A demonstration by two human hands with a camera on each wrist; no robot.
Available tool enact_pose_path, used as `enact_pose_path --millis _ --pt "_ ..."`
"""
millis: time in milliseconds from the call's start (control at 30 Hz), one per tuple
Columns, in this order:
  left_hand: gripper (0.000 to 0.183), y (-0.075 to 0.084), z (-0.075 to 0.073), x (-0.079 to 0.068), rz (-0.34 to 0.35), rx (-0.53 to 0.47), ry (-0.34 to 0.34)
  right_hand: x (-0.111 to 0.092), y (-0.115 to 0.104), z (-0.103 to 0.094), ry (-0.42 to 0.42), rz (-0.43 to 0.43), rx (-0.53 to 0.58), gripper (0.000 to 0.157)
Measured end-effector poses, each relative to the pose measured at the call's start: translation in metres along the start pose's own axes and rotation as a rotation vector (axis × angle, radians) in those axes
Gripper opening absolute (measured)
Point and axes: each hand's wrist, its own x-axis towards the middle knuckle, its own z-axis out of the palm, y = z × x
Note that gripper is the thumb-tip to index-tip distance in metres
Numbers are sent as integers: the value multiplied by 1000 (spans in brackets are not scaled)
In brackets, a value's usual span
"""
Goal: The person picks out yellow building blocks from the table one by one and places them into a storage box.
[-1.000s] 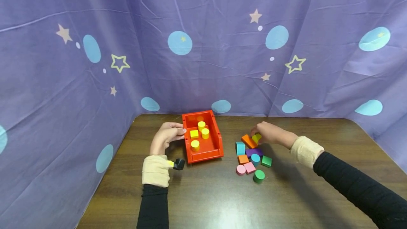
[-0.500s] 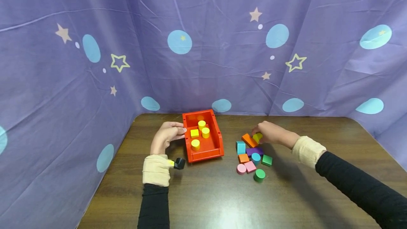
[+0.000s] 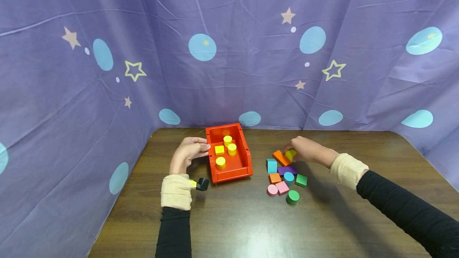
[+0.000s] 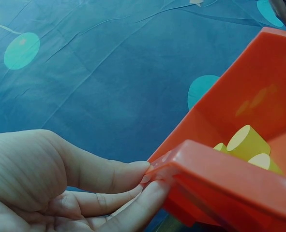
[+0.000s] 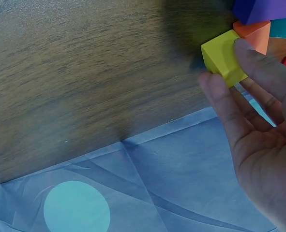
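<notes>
My left hand pinches the left rim of a red open-fronted plastic bin between thumb and fingers. Inside the bin lie several yellow blocks, among them a square one and a cylinder. In the left wrist view the thumb presses on the bin's edge. My right hand pinches a yellow block with thumb and fingertips, at the far end of a block pile. Right beside that yellow block lies an orange rectangular block.
Loose on the wooden table are a light-blue block, a purple block, a blue cylinder, a green block, a green cylinder, and pink blocks. A purple-blue curtain hangs behind.
Almost nothing differs: the whole head view has shifted very slightly. Both hands keep their holds on the bin rim and the yellow block.
</notes>
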Motion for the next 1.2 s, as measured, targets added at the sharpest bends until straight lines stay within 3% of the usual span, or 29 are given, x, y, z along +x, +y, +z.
enact_pose_path --millis 333,633,1200 --pt "37 0 -1 0 -8 3 2 -6 3 -7 51 -24 -1 26" --pt "41 0 -1 1 -5 -4 -2 -10 6 -34 91 -9 -19 24" --pt "40 0 -2 2 -10 12 -3 -9 -17 -129 121 65 -165 24"
